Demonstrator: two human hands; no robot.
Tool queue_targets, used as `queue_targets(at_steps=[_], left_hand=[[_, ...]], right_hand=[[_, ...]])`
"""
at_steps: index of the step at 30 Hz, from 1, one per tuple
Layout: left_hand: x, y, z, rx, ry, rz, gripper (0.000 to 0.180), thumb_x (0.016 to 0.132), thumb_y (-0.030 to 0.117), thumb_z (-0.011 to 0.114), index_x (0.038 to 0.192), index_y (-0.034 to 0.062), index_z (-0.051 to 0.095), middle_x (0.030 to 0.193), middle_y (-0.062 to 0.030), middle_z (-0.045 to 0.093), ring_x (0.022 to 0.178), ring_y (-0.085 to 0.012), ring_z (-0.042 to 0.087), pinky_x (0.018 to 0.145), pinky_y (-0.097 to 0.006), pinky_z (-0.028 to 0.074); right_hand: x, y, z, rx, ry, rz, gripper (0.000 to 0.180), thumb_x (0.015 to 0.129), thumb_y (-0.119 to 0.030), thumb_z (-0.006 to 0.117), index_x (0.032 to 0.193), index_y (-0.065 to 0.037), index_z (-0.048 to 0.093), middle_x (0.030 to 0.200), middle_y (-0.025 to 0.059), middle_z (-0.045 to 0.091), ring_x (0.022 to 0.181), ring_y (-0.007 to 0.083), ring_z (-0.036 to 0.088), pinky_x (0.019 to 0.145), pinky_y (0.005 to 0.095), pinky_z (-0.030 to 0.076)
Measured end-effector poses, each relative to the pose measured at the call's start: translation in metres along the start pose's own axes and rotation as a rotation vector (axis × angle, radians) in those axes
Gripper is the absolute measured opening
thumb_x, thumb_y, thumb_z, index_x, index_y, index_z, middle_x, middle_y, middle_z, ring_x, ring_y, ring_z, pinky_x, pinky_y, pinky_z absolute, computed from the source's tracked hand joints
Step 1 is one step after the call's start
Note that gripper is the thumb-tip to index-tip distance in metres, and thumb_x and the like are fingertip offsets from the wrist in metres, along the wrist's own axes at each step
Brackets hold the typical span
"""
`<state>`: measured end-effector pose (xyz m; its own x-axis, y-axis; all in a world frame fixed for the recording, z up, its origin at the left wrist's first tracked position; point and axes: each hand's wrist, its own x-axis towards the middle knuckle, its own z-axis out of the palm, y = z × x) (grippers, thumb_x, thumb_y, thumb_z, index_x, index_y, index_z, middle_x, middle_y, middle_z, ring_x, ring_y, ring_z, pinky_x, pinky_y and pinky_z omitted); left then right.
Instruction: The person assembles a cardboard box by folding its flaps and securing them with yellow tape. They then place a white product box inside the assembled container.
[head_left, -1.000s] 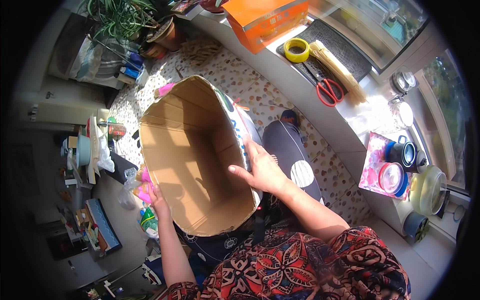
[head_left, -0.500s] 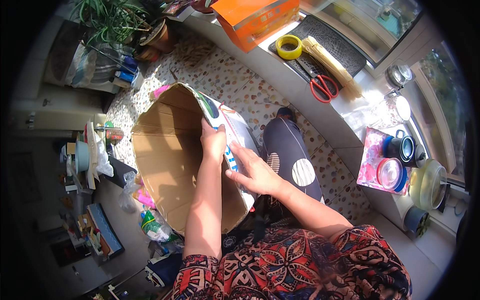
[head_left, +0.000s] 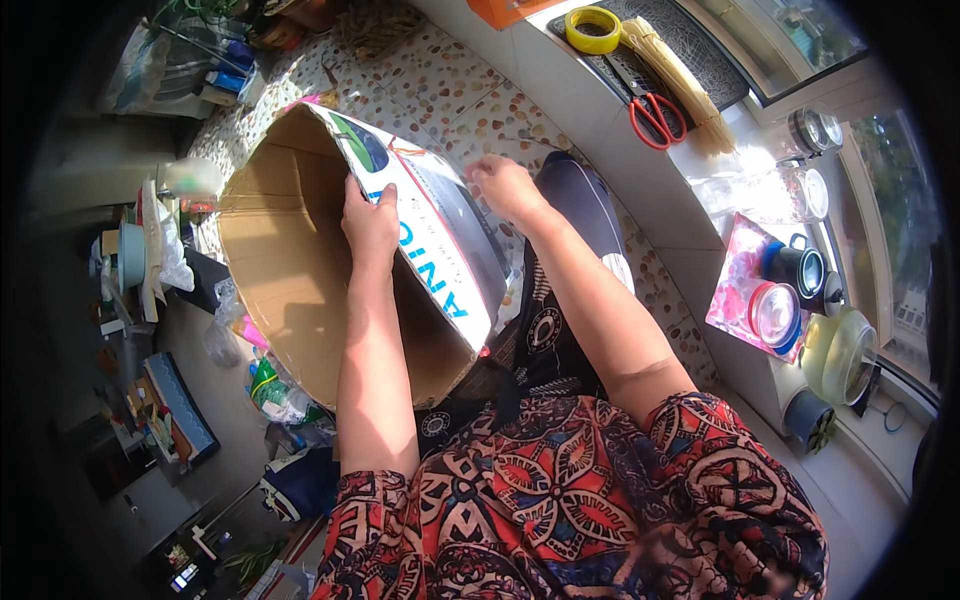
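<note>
Apparently midway, judging by handling alone. Holding box tilted in front of torso, mouth facing L, printed wall turned to R, close to R leg. Prob. gripping rim w/ L hand: thumb over printed side, other fingers partly hidden. W/ R hand, just beside outer wall: fingers curled inward, nothing obvious btwn them. Can't tell whether touching wall or pinching sth. small.

Done, as far as visible: box open at mouth, no flaps standing at rim, no contents showing in visible part of interior. Left: can't say for sure; prob. more work on outer wall, given R hand's position there. Not in use at present: tape, scissors and straw bundle, all out of hand, on or partly on dark tray, up on sill to R. No clear sign of finished state anywhere on box.
</note>
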<state>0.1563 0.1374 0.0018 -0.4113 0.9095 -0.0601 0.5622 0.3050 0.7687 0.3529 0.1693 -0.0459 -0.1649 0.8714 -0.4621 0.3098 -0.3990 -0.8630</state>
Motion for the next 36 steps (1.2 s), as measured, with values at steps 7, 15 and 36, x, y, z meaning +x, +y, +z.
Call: queue_targets(at_steps=[7,15,36], left_hand=[[0.052,-0.032,-0.004,-0.079,-0.002,-0.027,0.039,0.087,0.021,0.071,0.122,0.0052,0.062,0.114,-0.0163,0.073,0.108,-0.0357,0.068,0.095,-0.043,0.05],[0.065,-0.018,-0.002,0.021,0.029,-0.065,0.04,0.084,0.025,0.07,0.121,0.0099,0.064,0.114,-0.0143,0.073,0.111,-0.0344,0.068,0.097,-0.044,0.05],[-0.082,0.028,-0.03,0.607,-0.296,0.908,0.033,0.097,0.033,0.062,0.115,0.0071,0.071,0.146,-0.0067,0.056,0.15,-0.026,0.032,0.124,-0.061,0.014]], right_hand=[[-0.072,0.009,0.002,0.125,-0.357,-0.042,0.03,0.103,-0.015,0.052,0.128,-0.004,0.064,0.115,0.0114,0.07,0.104,0.0188,0.069,0.087,0.033,0.056],[-0.143,0.067,0.053,-0.458,-0.255,-0.199,0.041,0.081,-0.01,0.073,0.115,0.002,0.055,0.116,0.0288,0.062,0.112,0.044,0.063,0.097,0.0464,0.051],[-0.117,0.083,0.065,0.091,0.156,-0.348,0.051,0.084,0.001,0.053,0.134,0.0,0.045,0.138,0.0204,0.052,0.123,0.0335,0.059,0.104,0.0427,0.049]])
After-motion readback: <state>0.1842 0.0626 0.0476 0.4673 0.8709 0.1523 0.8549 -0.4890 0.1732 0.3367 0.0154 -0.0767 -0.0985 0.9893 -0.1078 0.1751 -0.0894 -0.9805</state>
